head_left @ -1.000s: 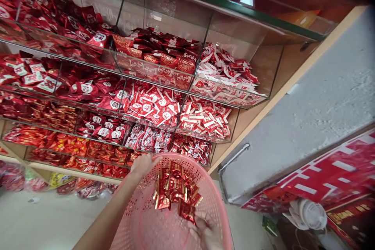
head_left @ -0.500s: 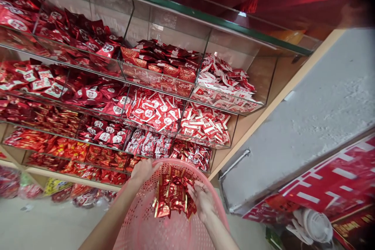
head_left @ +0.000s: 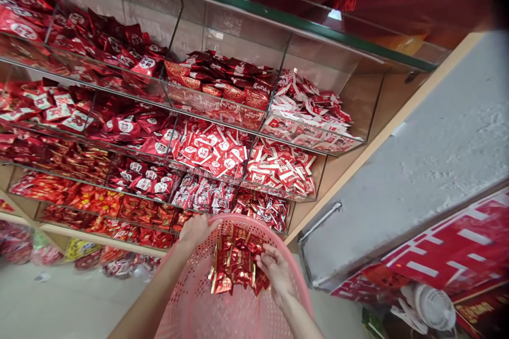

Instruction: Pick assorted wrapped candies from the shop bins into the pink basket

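And here's my left hand (head_left: 194, 232), fingers curled tight over the far-left rim of the pink perforated basket (head_left: 194, 294), a firm grip on the plastic. Over on the other side, my right hand (head_left: 278, 273) is down inside, fingers loosely bent and parted, tips right at the edge of the pile; I see no packet caught between them.

And the pile itself: red-and-gold foil packets (head_left: 236, 262), bunched inside the basket, towards its far side, overlapping in rough rows, a few lower ones poking out askew. So these are in, that much is done! I'd call the heap half orderly: grouped, yes, but with uneven edges left over. The exact count is lost under the overlaps.

Just beyond the rim, the shelf rises in clear bins, and they're well stocked: dark red-and-white packets (head_left: 262, 209) closest to me, red packets with white round labels (head_left: 210, 148) higher up, plenty left in each. Down left, bagged goods (head_left: 81, 249) sit on the pale floor (head_left: 75, 299).
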`<state>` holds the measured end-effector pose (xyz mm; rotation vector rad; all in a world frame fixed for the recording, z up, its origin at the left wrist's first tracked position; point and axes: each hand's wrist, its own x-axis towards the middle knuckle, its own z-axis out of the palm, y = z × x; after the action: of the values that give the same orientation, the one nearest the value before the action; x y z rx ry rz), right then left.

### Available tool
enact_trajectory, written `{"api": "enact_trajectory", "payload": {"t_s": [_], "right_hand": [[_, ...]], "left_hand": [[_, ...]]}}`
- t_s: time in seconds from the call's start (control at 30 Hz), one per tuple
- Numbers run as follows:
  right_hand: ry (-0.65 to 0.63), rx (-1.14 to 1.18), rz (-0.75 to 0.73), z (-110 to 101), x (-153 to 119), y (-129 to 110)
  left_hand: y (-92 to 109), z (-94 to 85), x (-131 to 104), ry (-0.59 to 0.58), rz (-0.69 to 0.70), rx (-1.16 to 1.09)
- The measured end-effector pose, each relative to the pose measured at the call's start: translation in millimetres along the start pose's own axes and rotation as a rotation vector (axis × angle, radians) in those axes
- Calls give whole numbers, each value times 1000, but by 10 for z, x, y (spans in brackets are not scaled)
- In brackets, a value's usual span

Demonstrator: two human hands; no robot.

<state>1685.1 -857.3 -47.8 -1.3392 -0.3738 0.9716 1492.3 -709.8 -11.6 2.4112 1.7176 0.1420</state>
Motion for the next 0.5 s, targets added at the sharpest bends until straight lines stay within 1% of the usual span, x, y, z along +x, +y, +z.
{"api": "enact_trajectory", "payload": {"t_s": [0.13, 0.2, 0.27, 0.33, 0.4, 0.47, 0.5], "right_hand": [[-19, -205, -90, -107, -74, -3], [-9, -350, -223, -165, -63, -43], [9, -511, -434, -173, -2, -136], [-11, -666, -642, -98, 109, -274], [-76, -814, -792, 61, 267, -427], [-136, -1005, -877, 276, 460, -560], [-148, -1143, -893, 392, 566, -611]], "left_hand": [[-1, 0, 1, -6, -2, -15], [-4, 9, 3, -7, -8, -33], [-7, 19, 4, -3, -12, -47], [-9, 23, 1, 2, -9, -51], [-10, 18, -6, 2, -14, -51], [-9, 5, -16, -4, -23, -60], [-8, -2, -21, -8, -25, -64]]}}
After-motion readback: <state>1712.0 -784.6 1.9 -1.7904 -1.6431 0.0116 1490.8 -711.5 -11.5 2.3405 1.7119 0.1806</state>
